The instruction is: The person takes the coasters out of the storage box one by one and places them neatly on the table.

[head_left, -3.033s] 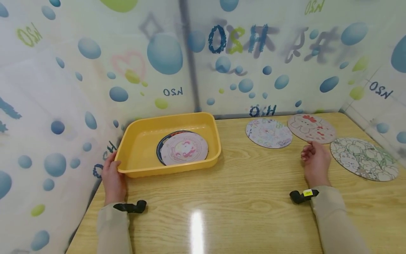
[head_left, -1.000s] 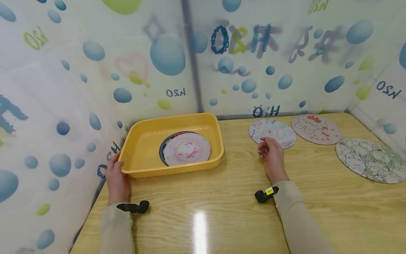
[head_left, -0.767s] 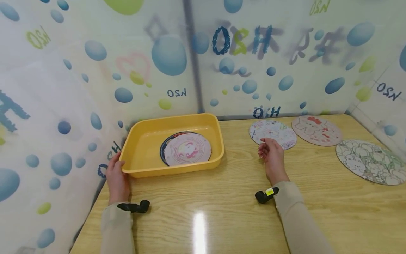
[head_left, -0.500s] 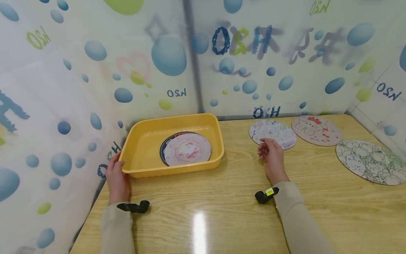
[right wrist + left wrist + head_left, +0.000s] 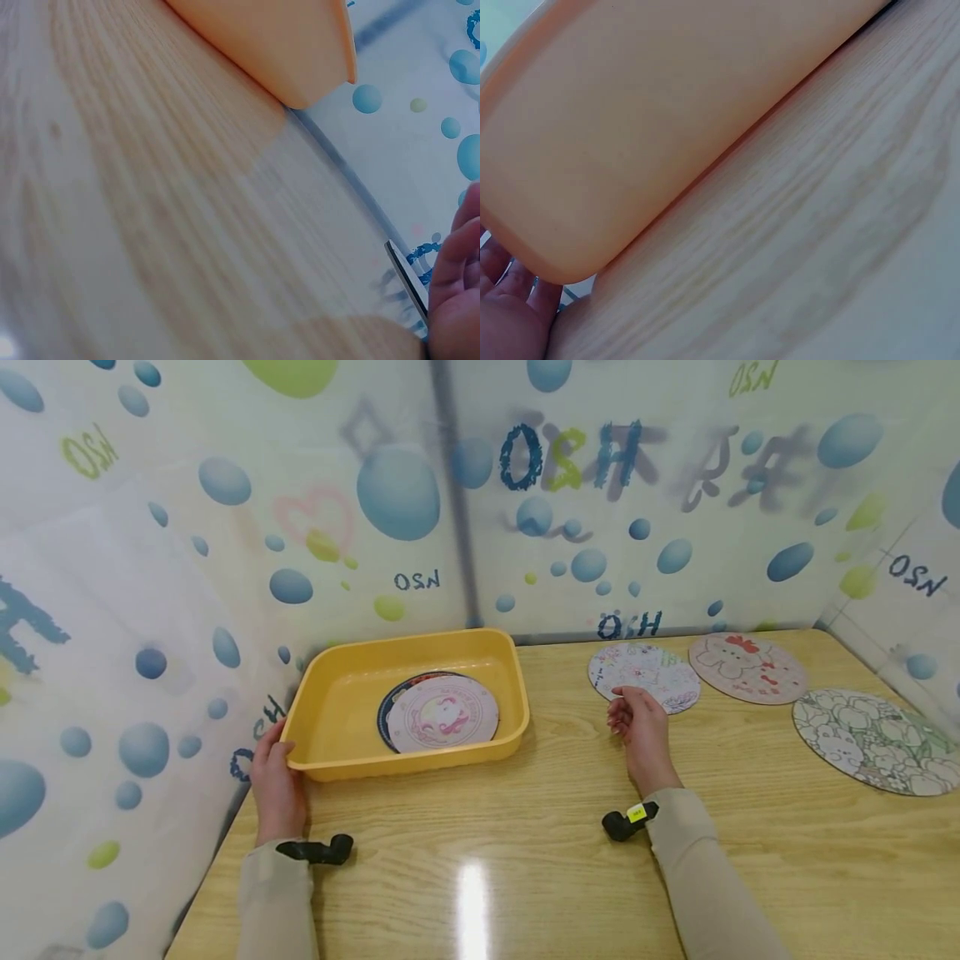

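Note:
In the head view my left hand grips the near left corner of a yellow plastic tray, thumb at the rim and fingers along the outer side. Two round picture boards lie overlapped inside: a pink unicorn disc on top of a dark-blue-edged disc. My right hand, fingers loosely curled, is at the near edge of a white doodle-patterned disc; whether it touches the disc is unclear. The right wrist view shows a disc edge beside the hand.
To the right lie a pink disc with a red bow and a larger disc with a leafy line drawing. All rest on a wood-grain table. A bubble-printed curtain stands behind and at the left.
Since three seconds ago my right hand has moved left, from near the pink disc to the doodle disc; over the last second it stays put. My left hand remains at the tray corner.

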`<state>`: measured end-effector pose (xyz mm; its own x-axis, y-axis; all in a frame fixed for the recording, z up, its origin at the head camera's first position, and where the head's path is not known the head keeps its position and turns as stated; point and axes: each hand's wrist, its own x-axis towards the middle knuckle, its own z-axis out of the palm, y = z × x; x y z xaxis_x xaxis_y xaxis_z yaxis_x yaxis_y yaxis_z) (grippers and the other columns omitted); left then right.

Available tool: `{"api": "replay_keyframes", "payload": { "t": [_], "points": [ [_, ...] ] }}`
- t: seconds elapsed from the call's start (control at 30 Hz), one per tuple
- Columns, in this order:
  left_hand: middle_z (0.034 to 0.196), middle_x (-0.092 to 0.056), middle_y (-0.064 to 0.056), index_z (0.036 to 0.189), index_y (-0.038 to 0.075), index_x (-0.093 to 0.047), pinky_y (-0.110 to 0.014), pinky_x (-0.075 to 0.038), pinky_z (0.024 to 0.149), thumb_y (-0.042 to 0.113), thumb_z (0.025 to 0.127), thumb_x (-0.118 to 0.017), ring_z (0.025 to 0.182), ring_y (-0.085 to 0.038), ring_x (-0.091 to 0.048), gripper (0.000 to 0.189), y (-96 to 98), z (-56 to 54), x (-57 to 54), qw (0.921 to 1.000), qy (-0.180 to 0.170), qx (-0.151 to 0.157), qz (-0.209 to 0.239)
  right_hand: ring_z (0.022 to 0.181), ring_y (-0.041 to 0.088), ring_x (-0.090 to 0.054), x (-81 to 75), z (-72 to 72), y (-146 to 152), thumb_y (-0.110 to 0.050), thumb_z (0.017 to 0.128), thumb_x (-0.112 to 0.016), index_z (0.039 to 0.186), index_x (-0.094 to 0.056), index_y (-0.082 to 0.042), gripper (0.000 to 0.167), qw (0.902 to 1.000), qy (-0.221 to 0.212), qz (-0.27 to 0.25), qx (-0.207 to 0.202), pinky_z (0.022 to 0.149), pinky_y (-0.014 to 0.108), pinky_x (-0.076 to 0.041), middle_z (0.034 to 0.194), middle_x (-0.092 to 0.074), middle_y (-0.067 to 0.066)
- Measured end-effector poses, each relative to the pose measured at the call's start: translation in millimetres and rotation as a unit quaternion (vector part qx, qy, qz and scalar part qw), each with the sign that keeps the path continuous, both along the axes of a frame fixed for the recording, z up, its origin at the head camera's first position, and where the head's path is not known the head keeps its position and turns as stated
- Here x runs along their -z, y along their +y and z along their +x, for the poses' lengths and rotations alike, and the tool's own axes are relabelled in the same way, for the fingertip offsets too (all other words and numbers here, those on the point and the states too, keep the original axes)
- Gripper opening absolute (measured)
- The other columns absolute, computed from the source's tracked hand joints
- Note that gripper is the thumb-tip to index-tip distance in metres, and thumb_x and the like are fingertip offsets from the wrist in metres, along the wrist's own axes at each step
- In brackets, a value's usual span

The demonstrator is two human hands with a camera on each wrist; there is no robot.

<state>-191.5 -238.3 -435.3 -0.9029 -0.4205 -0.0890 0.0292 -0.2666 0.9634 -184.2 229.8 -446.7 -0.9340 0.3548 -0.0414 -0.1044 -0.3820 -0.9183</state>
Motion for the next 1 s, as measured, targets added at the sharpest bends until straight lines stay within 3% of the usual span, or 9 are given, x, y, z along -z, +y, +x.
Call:
{"api": "replay_keyframes", "payload": {
  "t": [1.0],
  "points": [
    [0.138, -0.031, 0.004, 0.131, 0.021, -0.043, -0.022, -0.034, 0.097, 0.020, 0.092, -0.042, 0.121, -0.016, -0.037, 0.039, -0.2, 0.3, -0.6, 1.0000, -0.002, 0.002, -0.001, 0.059, 0.013, -0.050, 1.2, 0.1, 1.7, -0.029, 0.092, -0.046, 0.112, -0.050, 0.005, 0.039, 0.9988, -0.021, 0.035, -0.026, 0.049, 0.020, -0.042, 0.078, -0.054, 0.006]
  ]
}}
